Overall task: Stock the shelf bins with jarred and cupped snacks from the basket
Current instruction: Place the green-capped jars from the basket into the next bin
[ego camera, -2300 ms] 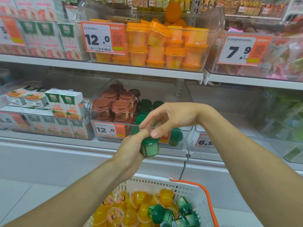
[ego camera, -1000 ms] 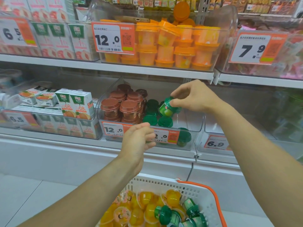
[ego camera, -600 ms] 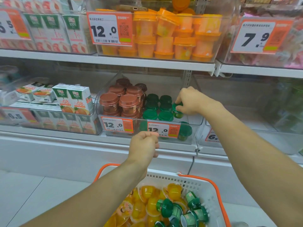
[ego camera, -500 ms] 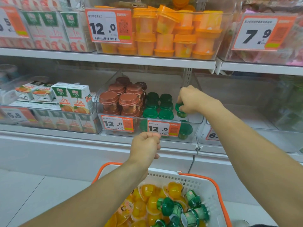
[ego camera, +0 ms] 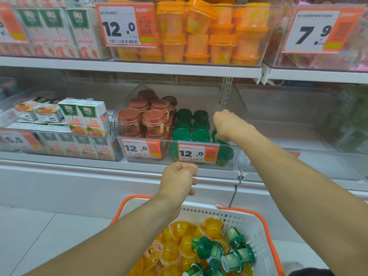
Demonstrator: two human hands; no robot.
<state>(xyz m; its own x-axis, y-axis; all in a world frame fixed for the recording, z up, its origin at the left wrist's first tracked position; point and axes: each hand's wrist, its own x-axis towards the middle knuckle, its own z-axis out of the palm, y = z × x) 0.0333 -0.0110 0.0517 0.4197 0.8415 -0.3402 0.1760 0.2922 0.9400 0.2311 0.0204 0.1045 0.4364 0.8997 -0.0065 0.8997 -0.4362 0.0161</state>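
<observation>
Bright, even store light with faint shadows; wide-angle bending at the edges, slight blur throughout.

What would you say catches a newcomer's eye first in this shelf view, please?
Probably the right hand, reaching into the clear bin on the lower shelf and gripping a green-lidded cup beside the rows of green lids. Above it, stacked orange cups fill the upper bin behind a 12.0 price tag. Below, the left hand hangs curled over the white basket of cups.

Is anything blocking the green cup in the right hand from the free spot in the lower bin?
Nothing visible. The right hand holds the green-lidded cup inside the clear bin, right of the green-lidded rows; the bin floor beside it looks bare.
</observation>
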